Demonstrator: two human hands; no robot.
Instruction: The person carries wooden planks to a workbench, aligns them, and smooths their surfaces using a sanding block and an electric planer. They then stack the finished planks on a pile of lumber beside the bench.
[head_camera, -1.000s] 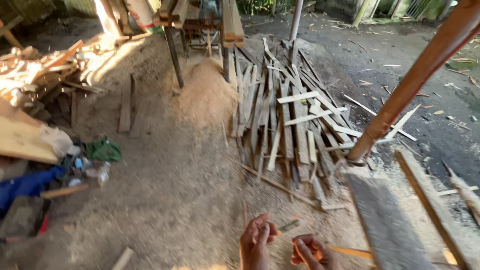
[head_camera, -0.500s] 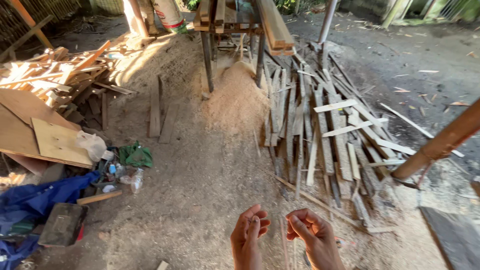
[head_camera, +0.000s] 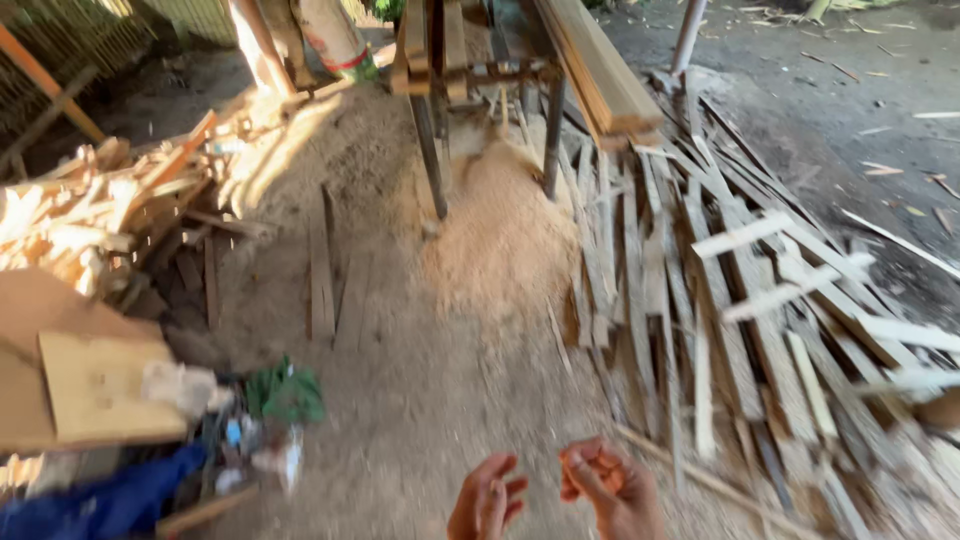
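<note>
L edge: flat plywood sheets (head_camera: 95, 385) on the ground, blue cloth (head_camera: 110, 505) below them, green rag (head_camera: 287, 392) just beside. Loose offcut heap (head_camera: 90, 200) further back, lit by sun.

Ctr: sawdust mound (head_camera: 500, 240) under the saw bench (head_camera: 432, 150); long plank (head_camera: 600, 70) lies on the bench top, running away from the viewer.

Bottom ctr: left hand (head_camera: 487, 497) raised over the dirt floor, fingers loosely bent and spread, nothing seen in it. Right hand (head_camera: 610, 487) just beside it, not touching; fingers curled inward to the palm. Frame is blurred, so cannot tell whether it grips anything.

Step, as judged: hands are between jobs, nothing lifted. Nearest item is a thin strip (head_camera: 690, 472) on the ground, just R of the right hand and apart from it.

Strip orientation: lies flat, long axis diagonal, near end lower R, far end pointing up-L toward the mound. Taking it up would call for a reach down and R, with the grip set across the narrow width.

R: big spread of slats (head_camera: 750, 300), mostly lengthwise away from the viewer, a few pale ones crossing on top.
</note>
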